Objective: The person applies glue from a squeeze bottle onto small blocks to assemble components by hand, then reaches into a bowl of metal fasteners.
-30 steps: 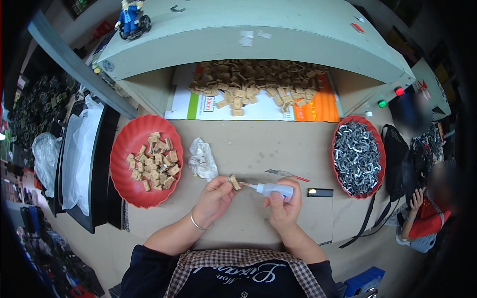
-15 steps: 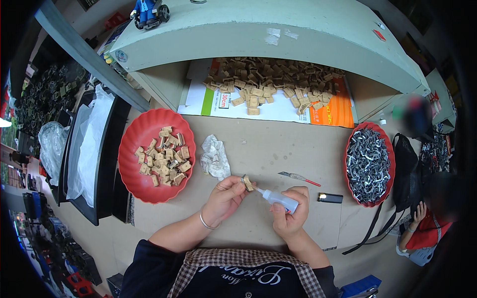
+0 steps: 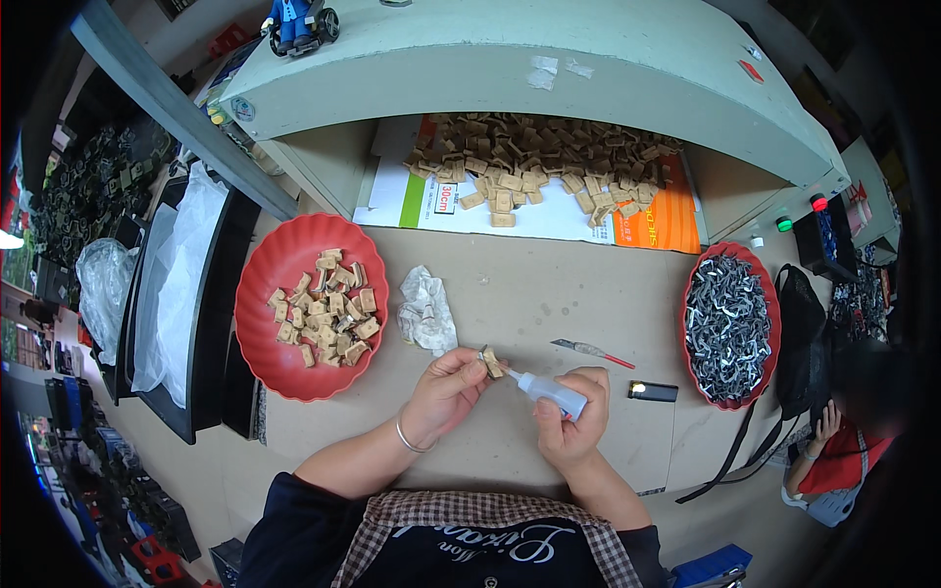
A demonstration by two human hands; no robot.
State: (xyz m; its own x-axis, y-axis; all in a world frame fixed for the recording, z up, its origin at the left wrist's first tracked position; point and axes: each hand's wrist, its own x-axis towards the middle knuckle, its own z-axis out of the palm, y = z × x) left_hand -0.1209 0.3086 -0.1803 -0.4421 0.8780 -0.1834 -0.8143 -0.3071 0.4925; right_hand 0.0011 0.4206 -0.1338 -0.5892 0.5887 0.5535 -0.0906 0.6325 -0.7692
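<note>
Between the thumb and fingers of my left hand (image 3: 446, 390) is a small tan block (image 3: 492, 365) with a dark metal edge. My right hand (image 3: 573, 426) grips a translucent squeeze bottle (image 3: 551, 393), tilted so its thin nozzle meets or nearly meets the block; actual contact is too small to tell. Beyond my left hand lies a crumpled white tissue (image 3: 426, 312). A craft knife (image 3: 592, 352) with a red-tipped handle rests past the bottle, and a black lighter-like stick (image 3: 652, 391) lies to the right of my right hand.
On the left, a red scalloped bowl (image 3: 265, 279) holds several tan blocks. Another red bowl (image 3: 770, 284) at the right is full of small metal clips. Under the pale green shelf (image 3: 412, 73), many tan blocks (image 3: 529, 162) lie on printed cardboard. Black straps trail off a bag (image 3: 799, 338) at far right.
The tan block has turned slightly in my left fingers, with the nozzle staying at it. Both hands keep nearly the same place.
</note>
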